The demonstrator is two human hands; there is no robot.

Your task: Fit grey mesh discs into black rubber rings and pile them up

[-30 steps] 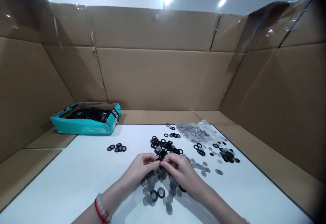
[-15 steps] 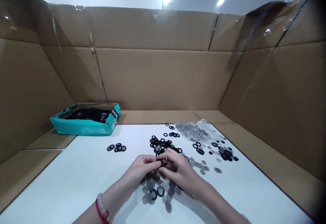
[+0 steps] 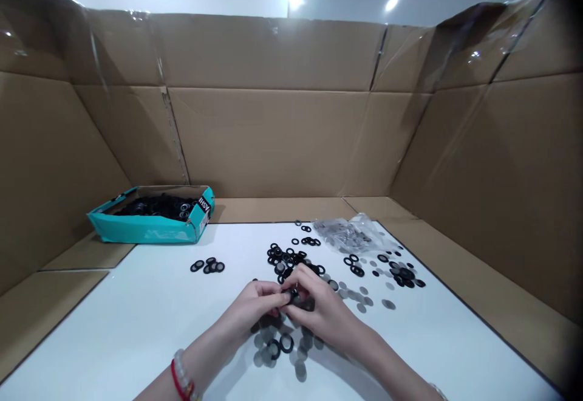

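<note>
My left hand (image 3: 255, 304) and my right hand (image 3: 319, 301) meet over the white table. Between their fingertips is a small black ring (image 3: 292, 293), pinched from both sides and partly hidden by the fingers. Just beyond lies a heap of black rings (image 3: 286, 258). Grey translucent discs (image 3: 300, 369) are scattered under and in front of the hands, with two larger black rings (image 3: 286, 343) among them. More grey discs (image 3: 353, 294) spread to the right of my right hand.
A teal box (image 3: 146, 233) full of black rings stands at the back left. Several rings (image 3: 211, 266) lie nearer. A clear plastic bag (image 3: 348, 234) and a group of black pieces (image 3: 405, 274) lie at the right. Cardboard walls (image 3: 273, 140) surround the white table (image 3: 159, 304).
The fingers of both hands have shifted slightly around the small black ring. More dark material shows between my right thumb and fingers. The whole view has moved a little.
</note>
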